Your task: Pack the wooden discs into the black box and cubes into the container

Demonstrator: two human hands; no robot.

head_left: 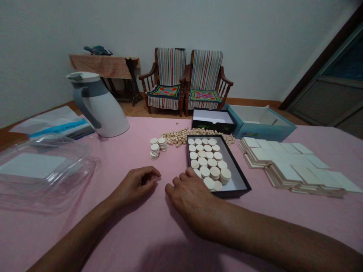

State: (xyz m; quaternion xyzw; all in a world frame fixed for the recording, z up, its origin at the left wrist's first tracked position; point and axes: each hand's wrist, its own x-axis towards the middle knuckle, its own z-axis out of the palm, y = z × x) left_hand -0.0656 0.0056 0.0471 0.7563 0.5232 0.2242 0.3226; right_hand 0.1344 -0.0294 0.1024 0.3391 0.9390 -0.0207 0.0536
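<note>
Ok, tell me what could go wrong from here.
The loose stacks of white discs stand uneven beyond the left hand; a bump could topple them.

The right hand is at the near-left corner of the black tray, so it might jostle the discs standing inside.

Pushing that tray back could scatter the loose beads heaped behind it.

Passable pink tablecloth (pixel 176 160) between disc stacks (pixel 154 149) and black tray (pixel 234 193), clear container (pixel 56 185) blocking left, white tiles (pixel 306 173) blocking right

No text legible; blurred lettering on black box (pixel 214 125) and pale-blue box (pixel 263 130), both right of white jug (pixel 106 109).
</note>
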